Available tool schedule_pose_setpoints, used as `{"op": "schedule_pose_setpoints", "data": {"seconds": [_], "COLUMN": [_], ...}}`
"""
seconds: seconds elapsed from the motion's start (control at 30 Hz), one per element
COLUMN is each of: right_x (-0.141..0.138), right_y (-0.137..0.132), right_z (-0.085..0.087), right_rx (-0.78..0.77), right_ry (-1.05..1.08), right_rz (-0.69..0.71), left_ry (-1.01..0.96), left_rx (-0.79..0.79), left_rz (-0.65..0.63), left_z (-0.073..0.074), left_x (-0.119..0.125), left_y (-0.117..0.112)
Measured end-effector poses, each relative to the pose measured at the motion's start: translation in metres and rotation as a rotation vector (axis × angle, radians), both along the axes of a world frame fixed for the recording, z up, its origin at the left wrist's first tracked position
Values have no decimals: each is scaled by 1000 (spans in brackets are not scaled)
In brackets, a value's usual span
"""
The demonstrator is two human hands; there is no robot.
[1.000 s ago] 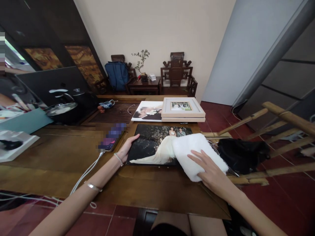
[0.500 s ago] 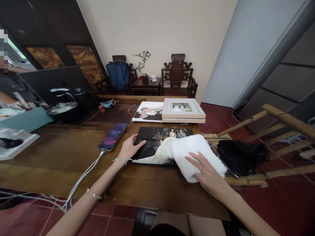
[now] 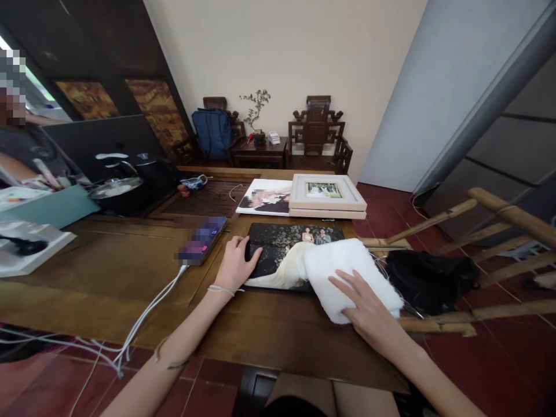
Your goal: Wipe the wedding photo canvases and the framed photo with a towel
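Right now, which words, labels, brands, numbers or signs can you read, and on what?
"15", as best it reads: smartphone screen, the rest pixelated.
Laptop lid: small mark, too blurred to read.
Small white stack on the side table: any print too small.
Nothing else is legible.

Pale wall [image 3: 282, 52], red-tiled floor [image 3: 499, 362], carved chairs [image 3: 318, 130]

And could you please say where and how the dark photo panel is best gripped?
Probably the left edge of the dark photo panel, from the left, thumb on top, fingers around the side: it lies flat on the table, the left hand rests at that edge, and the white cloth under the right hand covers part of its right end.
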State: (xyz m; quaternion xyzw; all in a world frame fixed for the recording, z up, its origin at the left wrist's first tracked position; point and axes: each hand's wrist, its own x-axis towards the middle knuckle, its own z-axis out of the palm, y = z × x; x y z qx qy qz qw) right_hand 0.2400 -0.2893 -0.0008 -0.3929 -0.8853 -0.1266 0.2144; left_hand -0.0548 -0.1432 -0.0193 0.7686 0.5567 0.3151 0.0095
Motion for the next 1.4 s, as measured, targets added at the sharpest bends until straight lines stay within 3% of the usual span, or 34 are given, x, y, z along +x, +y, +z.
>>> {"op": "schedule_pose_setpoints", "data": {"seconds": [0.33, 0.57, 0.8, 0.9, 1.1, 1.2, 1.3, 1.4], "right_x": [1, 3, 9, 12, 15, 17, 17, 12], "right_y": [-3, -1, 4, 27, 105, 128, 121, 83], "right_z": [8, 6, 12, 17, 35, 37, 31, 22], "right_rx": [-137, -147, -190, -206, -236, -235, -220, -180], "right_ry": [11, 27, 109, 67, -92, -142, -136, -112], "right_rz": [-40, -27, -70, -103, -191, -228, -230, -189], "left_ry": [-102, -99, -162, -123, -73, -68, -95, -119], "left_rx": [-11, -74, -180, -189, -218, -224, -233, -246], "left_rz": [-140, -404, -447, -438, -417, -409, -393, -385], "left_z": [4, 6, 2, -1, -2, -2, -1, 0], "left_x": [-4, 1, -4, -4, -7, -6, -5, -4], "left_y": [2, 6, 9, 9, 9, 8, 7, 6]}}
